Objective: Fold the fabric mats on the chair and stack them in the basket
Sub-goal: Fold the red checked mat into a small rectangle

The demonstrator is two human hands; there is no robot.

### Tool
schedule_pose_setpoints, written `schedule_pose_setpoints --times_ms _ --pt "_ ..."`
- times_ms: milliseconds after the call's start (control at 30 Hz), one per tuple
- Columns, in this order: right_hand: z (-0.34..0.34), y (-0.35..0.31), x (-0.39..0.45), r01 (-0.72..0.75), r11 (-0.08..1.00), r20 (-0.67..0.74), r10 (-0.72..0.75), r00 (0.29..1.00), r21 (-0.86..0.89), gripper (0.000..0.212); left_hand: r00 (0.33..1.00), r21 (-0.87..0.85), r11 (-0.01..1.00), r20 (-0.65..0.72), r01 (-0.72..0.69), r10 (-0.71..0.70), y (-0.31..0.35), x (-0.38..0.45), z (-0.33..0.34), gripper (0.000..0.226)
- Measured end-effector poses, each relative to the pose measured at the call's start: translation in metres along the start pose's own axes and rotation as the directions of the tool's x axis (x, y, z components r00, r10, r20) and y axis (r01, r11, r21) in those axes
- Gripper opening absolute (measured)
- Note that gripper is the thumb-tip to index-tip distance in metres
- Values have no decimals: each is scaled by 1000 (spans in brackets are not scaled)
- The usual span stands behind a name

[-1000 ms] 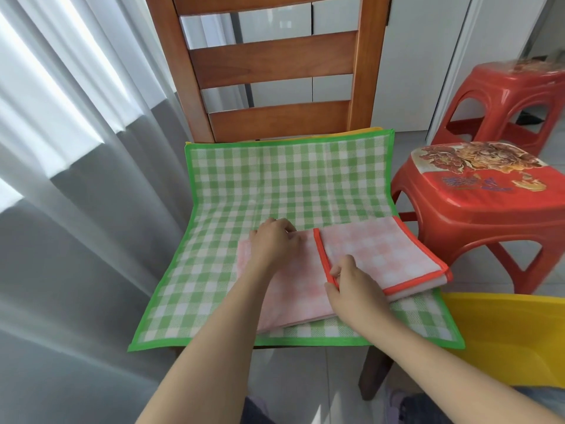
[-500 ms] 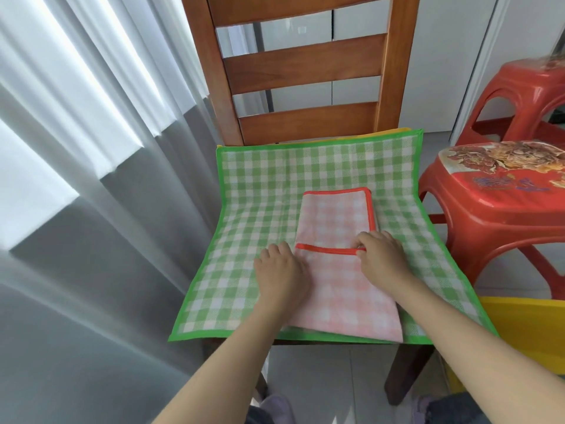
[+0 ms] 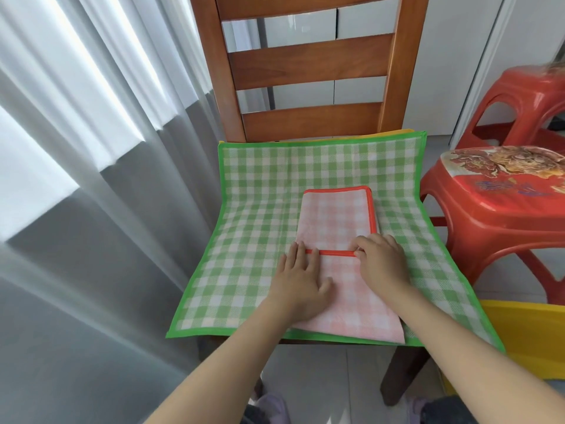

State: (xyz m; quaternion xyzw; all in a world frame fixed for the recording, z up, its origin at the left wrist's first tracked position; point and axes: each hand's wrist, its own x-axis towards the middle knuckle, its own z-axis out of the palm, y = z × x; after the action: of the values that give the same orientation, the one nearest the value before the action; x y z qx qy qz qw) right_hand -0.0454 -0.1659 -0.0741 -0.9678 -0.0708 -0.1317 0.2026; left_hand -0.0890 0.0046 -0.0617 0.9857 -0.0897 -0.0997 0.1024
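Left hand flat, fingers spread on the pink mat — right hand fingers pinching its orange hem.

No words, numbers, brand marks or signs can be read anywhere in the view. The only printed surface is the top of the nearer red stool, which carries a colourful picture with some bluish marks below it; these may be characters, but they are too blurred and skewed to make out. The green checked mat and the pink checked mat show only their woven pattern and coloured edging, with no label or tag visible.
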Motion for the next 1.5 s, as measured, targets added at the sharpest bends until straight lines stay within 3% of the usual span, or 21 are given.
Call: schedule_pose_setpoints --times_ms 167,267,367,467,733,933,1067,1167,1300,1400,1500 --pt "-5 -2 2 -15 1000 23 15 1000 -6 27 997 -28 1000 -81 8 -10 2 -2 10 66" --pt "-10 -10 -10 46 991 46 -41 998 -128 39 994 -48 999 -110 3 -8 1 -1 14 63" --pt "-11 -23 -36 108 989 197 -86 977 -105 49 993 -49 999 -115 -1 -5 0 -1 15 66" --pt "-11 -21 -50 90 989 361 -41 932 -118 56 994 -49 999 -110 -2 -3 -1 -3 14 61" --pt "-17 -10 -48 -28 989 401 84 912 -143 67 995 -44 999 -99 18 -23 -2 0 14 66" --pt "-33 -10 -31 44 975 366 40 930 -217 78 961 -37 999 -276 -4 -6 5 18 -6 47" --pt "-39 0 -16 -47 997 396 17 918 66 74 970 -284 958 -219 42 -107 4 38 -17 33" --pt "-32 8 -7 -194 952 329 109 938 238 51 941 -486 865 -218 126 -260 0 47 -21 21" --pt "-26 7 9 -348 852 161 309 937 391 15 878 -681 708 -206 188 -431 -10 66 -18 24" --pt "-25 6 22 -386 849 108 373 921 360 12 836 -725 645 -180 244 -518 -13 76 -14 26" --pt "-17 11 32 -469 820 105 461 881 329 35 809 -714 637 -172 290 -561 -11 79 -16 22"
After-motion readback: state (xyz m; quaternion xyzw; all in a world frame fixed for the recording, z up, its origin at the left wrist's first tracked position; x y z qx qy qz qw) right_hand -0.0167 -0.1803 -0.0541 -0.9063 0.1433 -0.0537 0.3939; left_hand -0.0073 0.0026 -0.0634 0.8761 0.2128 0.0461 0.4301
